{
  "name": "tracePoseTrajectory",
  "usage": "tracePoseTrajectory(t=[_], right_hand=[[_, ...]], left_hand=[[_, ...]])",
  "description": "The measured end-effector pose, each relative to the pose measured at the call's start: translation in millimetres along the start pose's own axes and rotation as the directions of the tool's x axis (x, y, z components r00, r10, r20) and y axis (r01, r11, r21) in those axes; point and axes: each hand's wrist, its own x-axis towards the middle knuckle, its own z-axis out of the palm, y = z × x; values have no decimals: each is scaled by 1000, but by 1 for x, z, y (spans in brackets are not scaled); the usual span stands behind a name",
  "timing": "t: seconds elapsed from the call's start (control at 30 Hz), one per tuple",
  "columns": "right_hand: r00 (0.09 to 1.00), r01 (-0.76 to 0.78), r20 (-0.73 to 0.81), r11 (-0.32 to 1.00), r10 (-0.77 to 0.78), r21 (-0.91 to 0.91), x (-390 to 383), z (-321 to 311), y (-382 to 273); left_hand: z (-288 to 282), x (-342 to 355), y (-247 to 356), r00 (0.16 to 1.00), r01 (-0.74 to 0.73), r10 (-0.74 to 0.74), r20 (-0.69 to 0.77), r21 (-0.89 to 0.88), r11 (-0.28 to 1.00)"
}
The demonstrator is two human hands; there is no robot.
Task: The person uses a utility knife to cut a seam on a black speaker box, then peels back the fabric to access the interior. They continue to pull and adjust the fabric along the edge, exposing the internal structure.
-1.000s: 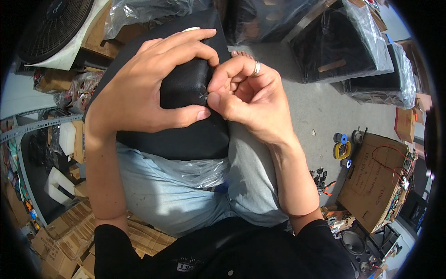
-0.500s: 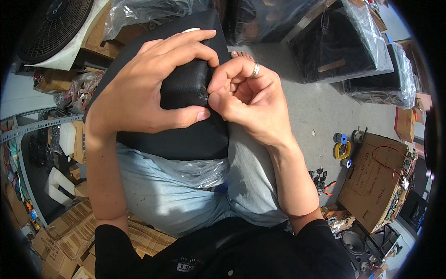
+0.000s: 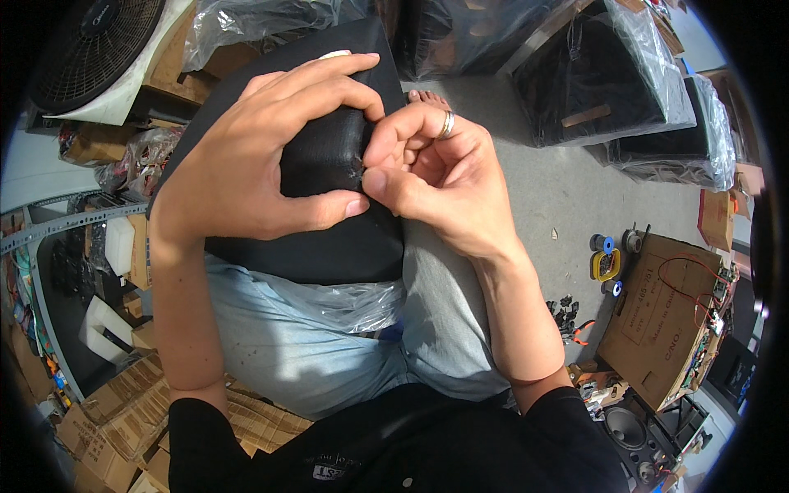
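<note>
A black, leather-textured piece (image 3: 320, 152) rests on my lap over a clear plastic sheet (image 3: 362, 304). My left hand (image 3: 226, 172) curves round its rounded raised corner, fingers over the top and thumb along the near side. A small pale scuff (image 3: 355, 177) shows on that corner. My right hand (image 3: 436, 185), with a silver ring on one finger, has thumb and index fingertip closed against the scuffed edge; whatever they may pinch is too small or hidden to make out.
Plastic-wrapped black boxes (image 3: 604, 82) stand beyond. A fan grille (image 3: 94, 45) is at upper left. On the right floor are wire spools (image 3: 604, 245), a yellow tray (image 3: 604, 264), pliers (image 3: 580, 331), cardboard (image 3: 649, 320) and a speaker (image 3: 625, 427). Cardboard boxes (image 3: 115, 403) lie at lower left.
Both hands have shifted very slightly, a little leftward and downward, on the raised corner. Their grip looks the same; little else has moved.
</note>
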Motion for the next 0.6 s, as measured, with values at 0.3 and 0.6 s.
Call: tracePoseTrajectory(t=[0.3, 0.6], right_hand=[[1000, 10, -1, 1000, -10, -6, 1, 0, 1], [1000, -1, -24, 1000, 1, -1, -1, 3, 3]], left_hand=[[1, -1, 0, 1000, -1, 1, -3, 8, 1000], [-1, -1, -2, 1000, 0, 0, 10, 1, 1000]])
